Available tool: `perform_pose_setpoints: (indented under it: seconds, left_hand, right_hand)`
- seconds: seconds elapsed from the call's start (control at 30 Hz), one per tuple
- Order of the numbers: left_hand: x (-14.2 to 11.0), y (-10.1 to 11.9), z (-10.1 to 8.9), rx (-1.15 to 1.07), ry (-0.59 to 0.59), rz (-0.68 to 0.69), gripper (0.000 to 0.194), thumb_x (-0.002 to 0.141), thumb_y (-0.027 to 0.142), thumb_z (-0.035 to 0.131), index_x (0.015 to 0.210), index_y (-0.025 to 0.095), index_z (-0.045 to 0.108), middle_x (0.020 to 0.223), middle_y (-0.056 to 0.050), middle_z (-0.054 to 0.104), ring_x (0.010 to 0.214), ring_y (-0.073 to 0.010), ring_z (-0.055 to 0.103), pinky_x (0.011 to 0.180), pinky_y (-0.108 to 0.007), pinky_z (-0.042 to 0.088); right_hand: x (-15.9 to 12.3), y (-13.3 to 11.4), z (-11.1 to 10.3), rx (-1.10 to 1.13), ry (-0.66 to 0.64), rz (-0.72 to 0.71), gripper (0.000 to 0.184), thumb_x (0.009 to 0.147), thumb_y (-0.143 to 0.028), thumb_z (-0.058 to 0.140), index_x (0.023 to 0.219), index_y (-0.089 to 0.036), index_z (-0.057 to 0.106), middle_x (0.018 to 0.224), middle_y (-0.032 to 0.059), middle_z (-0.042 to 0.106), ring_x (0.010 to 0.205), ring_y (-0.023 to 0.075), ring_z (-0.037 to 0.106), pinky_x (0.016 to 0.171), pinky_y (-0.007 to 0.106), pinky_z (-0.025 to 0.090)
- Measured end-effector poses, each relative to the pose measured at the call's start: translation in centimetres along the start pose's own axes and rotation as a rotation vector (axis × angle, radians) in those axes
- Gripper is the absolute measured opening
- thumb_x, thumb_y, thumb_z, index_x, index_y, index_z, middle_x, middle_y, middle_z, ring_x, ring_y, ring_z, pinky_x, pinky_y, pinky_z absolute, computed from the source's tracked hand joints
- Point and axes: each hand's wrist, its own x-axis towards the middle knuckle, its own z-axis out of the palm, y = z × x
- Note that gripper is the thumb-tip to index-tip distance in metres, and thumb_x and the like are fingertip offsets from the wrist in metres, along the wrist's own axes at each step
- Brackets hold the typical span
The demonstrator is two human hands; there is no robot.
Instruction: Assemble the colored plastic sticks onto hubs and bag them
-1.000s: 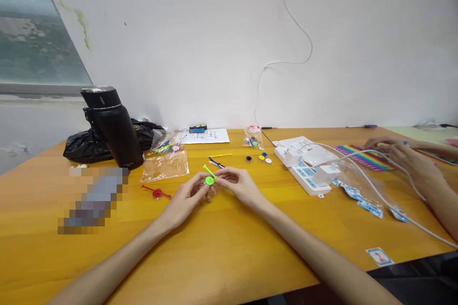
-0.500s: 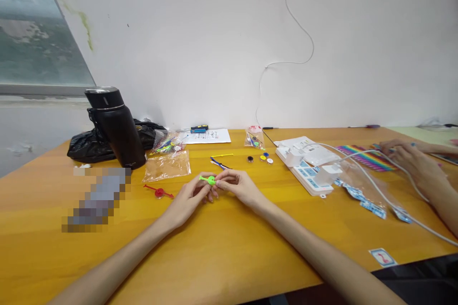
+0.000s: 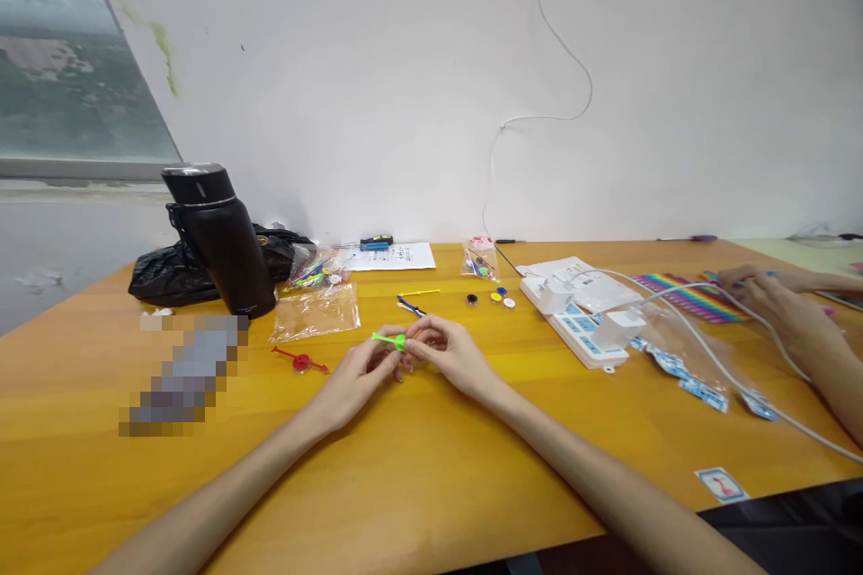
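Observation:
Between my two hands is a small bright green plastic arrow spinner (image 3: 391, 341), with a round hub and a thin arm pointing left. My left hand (image 3: 360, 375) pinches it from the left, fingers curled beneath. From the right, my right hand (image 3: 453, 358) grips the hub with thumb and fingertips. The hub's underside is hidden by the fingers. A red arrow spinner (image 3: 301, 363) lies on the table left of my left hand. Beyond my hands lie a yellow arrow (image 3: 419, 292) and a blue arrow (image 3: 410, 305), with small round pieces (image 3: 497, 297) in several colours farther right.
A black bottle (image 3: 226, 243) stands at the left by a black plastic bag (image 3: 168, 277). Clear bags (image 3: 316, 313) lie behind my left hand. At the right are a white power strip (image 3: 586, 341), its cables, and another person's hands (image 3: 786, 305) over rainbow-coloured strips (image 3: 694, 297).
The green spinner has turned slightly between my fingers, its arm now showing longer and flatter to the left. Both hands have stayed almost in place.

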Motion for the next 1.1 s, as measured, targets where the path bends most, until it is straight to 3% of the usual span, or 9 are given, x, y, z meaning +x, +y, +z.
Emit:
perform_pose_setpoints:
  seconds: [0.5, 0.67, 0.97, 1.1]
  left_hand:
    - [-0.11, 0.09, -0.16, -0.022, 0.033, 0.01, 0.041, 0.103, 0.043, 0.046, 0.136, 0.02, 0.054, 0.098, -0.006, 0.068, 0.083, -0.0192, 0.064, 0.077, -0.032, 0.05]
    - [-0.04, 0.0, -0.14, -0.014, 0.05, 0.019, 0.04, 0.104, 0.043, 0.045, 0.134, 0.02, 0.056, 0.098, -0.005, 0.068, 0.082, -0.0184, 0.064, 0.076, -0.031, 0.05]
    - [-0.14, 0.1, -0.29, 0.036, 0.057, -0.013, 0.04, 0.103, 0.045, 0.046, 0.123, 0.017, 0.066, 0.097, -0.007, 0.072, 0.083, -0.0203, 0.065, 0.076, -0.03, 0.049]
    - [-0.27, 0.53, -0.09, 0.018, 0.052, -0.041, 0.042, 0.102, 0.046, 0.047, 0.131, 0.019, 0.059, 0.096, -0.006, 0.074, 0.083, -0.0206, 0.066, 0.08, -0.032, 0.049]
  right_hand:
    - [-0.31, -0.11, 0.03, 0.028, -0.007, 0.011, 0.034, 0.089, -0.049, 0.069, 0.101, -0.02, 0.054, 0.081, 0.0013, 0.07, 0.074, 0.0155, 0.066, 0.072, 0.028, 0.05]
    - [-0.34, -0.3, 0.08, -0.054, -0.019, 0.033, 0.039, 0.09, -0.051, 0.067, 0.111, -0.019, 0.062, 0.083, 0.0028, 0.069, 0.075, 0.0164, 0.064, 0.072, 0.029, 0.049]
    - [-0.31, -0.59, 0.24, -0.046, -0.055, 0.019, 0.038, 0.09, -0.054, 0.066, 0.099, -0.017, 0.065, 0.088, 0.0042, 0.068, 0.078, 0.0154, 0.061, 0.072, 0.028, 0.047]
    - [-0.38, -0.46, 0.37, 0.061, -0.154, 0.064, 0.041, 0.091, -0.059, 0.062, 0.091, -0.017, 0.061, 0.078, 0.002, 0.066, 0.07, 0.014, 0.058, 0.069, 0.028, 0.046]
